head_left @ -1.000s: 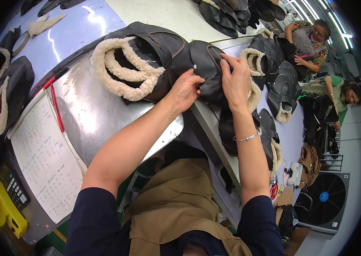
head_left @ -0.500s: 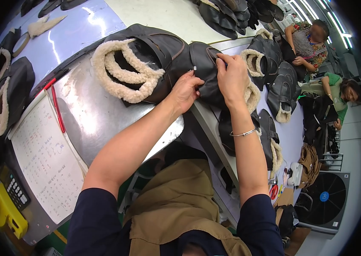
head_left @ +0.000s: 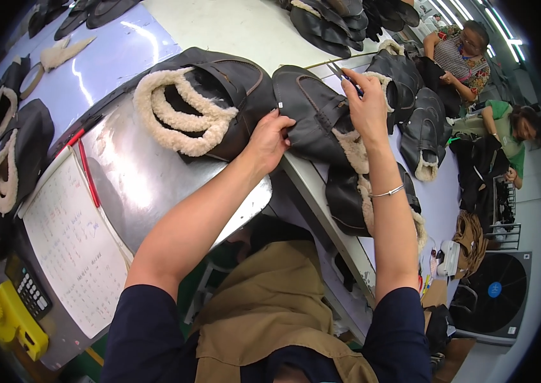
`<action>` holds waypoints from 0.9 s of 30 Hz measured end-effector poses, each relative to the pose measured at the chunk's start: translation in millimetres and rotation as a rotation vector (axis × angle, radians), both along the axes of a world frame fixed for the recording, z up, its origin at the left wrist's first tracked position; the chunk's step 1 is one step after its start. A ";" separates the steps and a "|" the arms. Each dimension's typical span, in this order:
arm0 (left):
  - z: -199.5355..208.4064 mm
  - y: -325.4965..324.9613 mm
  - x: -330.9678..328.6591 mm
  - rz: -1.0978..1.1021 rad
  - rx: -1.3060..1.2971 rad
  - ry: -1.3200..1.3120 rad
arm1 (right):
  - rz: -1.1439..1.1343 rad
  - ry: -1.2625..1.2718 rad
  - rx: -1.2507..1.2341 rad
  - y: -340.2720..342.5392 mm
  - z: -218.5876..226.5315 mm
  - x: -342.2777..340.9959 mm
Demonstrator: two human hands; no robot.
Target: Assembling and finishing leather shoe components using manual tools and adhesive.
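Note:
My left hand [head_left: 269,142] pinches the near edge of a black leather shoe upper [head_left: 305,112] with cream fleece lining. A small white tag sits on that upper's left edge. My right hand [head_left: 367,108] is closed around thread snips [head_left: 337,67], whose pointed blades stick out up and to the left, beyond the upper and apart from it. Just left of my left hand rests a pair of fleece-lined black shoe uppers [head_left: 245,89], their cream collars [head_left: 149,115] facing left on the shiny metal plate [head_left: 117,166].
More uppers [head_left: 424,127] line the bench at right, with others [head_left: 5,169] at far left. A written sheet [head_left: 69,242], red pen [head_left: 89,172], calculator [head_left: 28,287] and yellow tape dispenser [head_left: 15,319] lie at left. Two people [head_left: 468,57] work at upper right beyond a black fan [head_left: 491,293].
My right hand has lifted off the upper and moved up and right, bringing the snips into view. The upper now lies turned, showing more of its side and lining. My left hand still grips it.

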State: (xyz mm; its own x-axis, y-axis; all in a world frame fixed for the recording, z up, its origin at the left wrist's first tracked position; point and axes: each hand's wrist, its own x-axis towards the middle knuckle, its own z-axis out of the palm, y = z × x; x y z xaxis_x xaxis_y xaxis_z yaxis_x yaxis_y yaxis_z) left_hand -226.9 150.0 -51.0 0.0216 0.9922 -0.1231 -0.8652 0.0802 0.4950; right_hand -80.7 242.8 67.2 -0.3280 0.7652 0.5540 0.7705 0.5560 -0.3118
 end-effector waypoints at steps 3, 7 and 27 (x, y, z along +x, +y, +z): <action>-1.6 0.6 1.1 0.015 -0.045 -0.010 | 0.226 0.008 -0.197 26.6 2.3 24.9; 0.0 -0.2 0.8 0.014 -0.060 0.023 | 0.382 -0.079 -0.521 55.5 5.2 40.9; 3.9 -3.6 -3.1 -0.011 -0.017 0.065 | 0.567 -0.038 -0.703 108.9 -24.1 18.2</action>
